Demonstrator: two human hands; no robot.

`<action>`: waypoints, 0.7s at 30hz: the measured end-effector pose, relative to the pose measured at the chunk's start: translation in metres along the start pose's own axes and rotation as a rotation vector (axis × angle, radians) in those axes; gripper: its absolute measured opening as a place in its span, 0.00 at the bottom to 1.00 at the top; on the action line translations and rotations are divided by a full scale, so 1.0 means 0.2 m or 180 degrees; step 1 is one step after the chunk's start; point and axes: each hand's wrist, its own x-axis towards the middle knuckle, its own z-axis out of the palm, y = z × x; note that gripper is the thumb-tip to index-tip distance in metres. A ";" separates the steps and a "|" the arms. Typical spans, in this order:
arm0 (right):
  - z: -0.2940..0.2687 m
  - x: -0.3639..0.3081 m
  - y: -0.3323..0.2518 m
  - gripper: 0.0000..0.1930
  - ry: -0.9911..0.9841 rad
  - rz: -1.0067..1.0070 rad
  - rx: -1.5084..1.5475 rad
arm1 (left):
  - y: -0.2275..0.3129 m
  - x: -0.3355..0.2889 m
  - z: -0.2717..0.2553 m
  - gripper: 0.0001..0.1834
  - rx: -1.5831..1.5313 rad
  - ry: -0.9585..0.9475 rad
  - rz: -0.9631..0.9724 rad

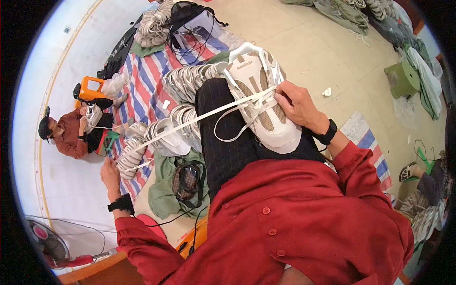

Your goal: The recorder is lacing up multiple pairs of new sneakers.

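Note:
A white and beige sneaker rests on my lap, its toe pointing toward me. A flat cream shoelace stretches taut from the sneaker's eyelets out to the far left. My left hand grips the lace's outer end with the arm extended. At the sneaker's right side, my right hand has its fingers closed on the lace by the eyelets. A second stretch of lace loops loosely over my dark trousers. Part of the lacing is hidden behind my right fingers.
Rows of similar shoes lie left of my legs on a striped sheet. Another person sits at far left holding a shoe. A green stool stands right; a fan is at lower left. A bag lies near my knee.

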 end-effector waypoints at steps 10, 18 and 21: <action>-0.01 -0.01 -0.05 0.04 0.0311 0.0710 0.0418 | 0.77 0.08 0.19 0.05 -0.1325 0.0180 0.1127; 0.00 0.07 -0.10 0.07 0.0131 0.0067 -0.0096 | 1.84 -0.17 -0.34 0.10 -0.3452 -0.0261 0.2085; 0.02 0.08 -0.08 0.06 0.0010 0.0057 -0.0056 | 2.07 -0.18 -0.38 0.10 -0.3196 0.0102 0.2367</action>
